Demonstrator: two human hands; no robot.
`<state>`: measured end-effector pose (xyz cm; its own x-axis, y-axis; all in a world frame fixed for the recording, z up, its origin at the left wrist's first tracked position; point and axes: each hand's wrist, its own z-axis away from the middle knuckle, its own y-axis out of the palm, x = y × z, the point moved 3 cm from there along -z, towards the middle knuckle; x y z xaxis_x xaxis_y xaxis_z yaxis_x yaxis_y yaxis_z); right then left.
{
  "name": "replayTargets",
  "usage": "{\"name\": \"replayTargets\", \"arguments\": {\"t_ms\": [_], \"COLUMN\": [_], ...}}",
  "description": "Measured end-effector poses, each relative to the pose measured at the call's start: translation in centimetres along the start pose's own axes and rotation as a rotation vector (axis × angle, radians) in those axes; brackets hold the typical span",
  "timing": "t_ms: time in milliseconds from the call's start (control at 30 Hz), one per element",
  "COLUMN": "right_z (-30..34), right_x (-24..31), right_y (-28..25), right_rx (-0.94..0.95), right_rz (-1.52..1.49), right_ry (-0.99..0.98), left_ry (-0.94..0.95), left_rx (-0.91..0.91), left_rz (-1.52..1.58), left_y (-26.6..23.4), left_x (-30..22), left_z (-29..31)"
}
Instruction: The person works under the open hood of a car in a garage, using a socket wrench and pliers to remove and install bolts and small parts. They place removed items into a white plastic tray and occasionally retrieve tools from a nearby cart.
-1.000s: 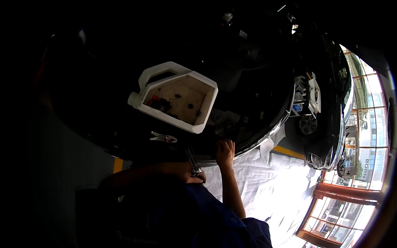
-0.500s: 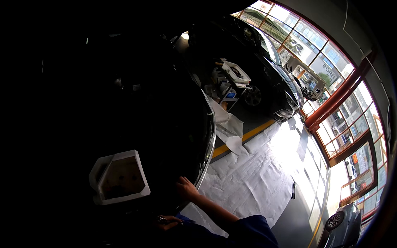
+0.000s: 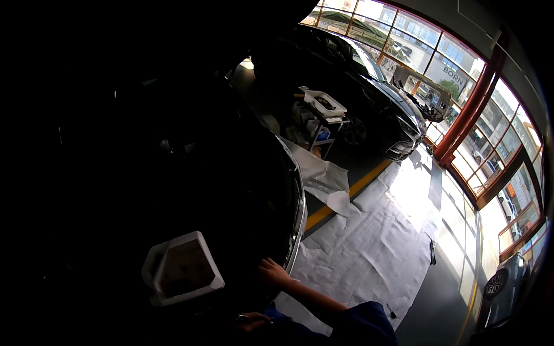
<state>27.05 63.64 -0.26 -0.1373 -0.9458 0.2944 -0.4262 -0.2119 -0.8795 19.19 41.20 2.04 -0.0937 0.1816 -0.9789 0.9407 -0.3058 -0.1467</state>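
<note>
White jug (image 3: 212, 258) lying left of the car's edge (image 3: 302, 213), you seem mid-work there, right hand (image 3: 276, 273) at that edge, left hand (image 3: 252, 320) nearer you, both curled, whether gripping anything I cannot tell, so the next move calls for light.

Right hand (image 3: 275, 273) and jug (image 3: 209, 259) lower in view

Daylight from right-hand windows (image 3: 490, 135) glares on the sheet (image 3: 363, 248); left side near-black, rim bent
</note>
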Motion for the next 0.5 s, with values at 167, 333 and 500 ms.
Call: {"name": "replayTargets", "arguments": {"t_ms": [167, 333, 500], "right_z": [0.3, 0.2, -0.4], "right_x": [-0.7, 0.0, 0.2], "right_y": [0.6, 0.3, -0.9], "right_rx": [0.089, -0.038, 0.041], "right_rz": [-0.053, -0.029, 0.038], "right_ry": [0.077, 0.161, -0.067], "left_ry": [-0.134, -0.191, -0.217], "left_rx": [-0.015, 0.029, -0.018], "left_rz": [0.144, -0.014, 0.154], "left_y": [0.5, 0.6, 1.2], "left_x": [-1.2, -2.9, -1.7], "left_z": [-0.3, -0.7, -0.4]}}
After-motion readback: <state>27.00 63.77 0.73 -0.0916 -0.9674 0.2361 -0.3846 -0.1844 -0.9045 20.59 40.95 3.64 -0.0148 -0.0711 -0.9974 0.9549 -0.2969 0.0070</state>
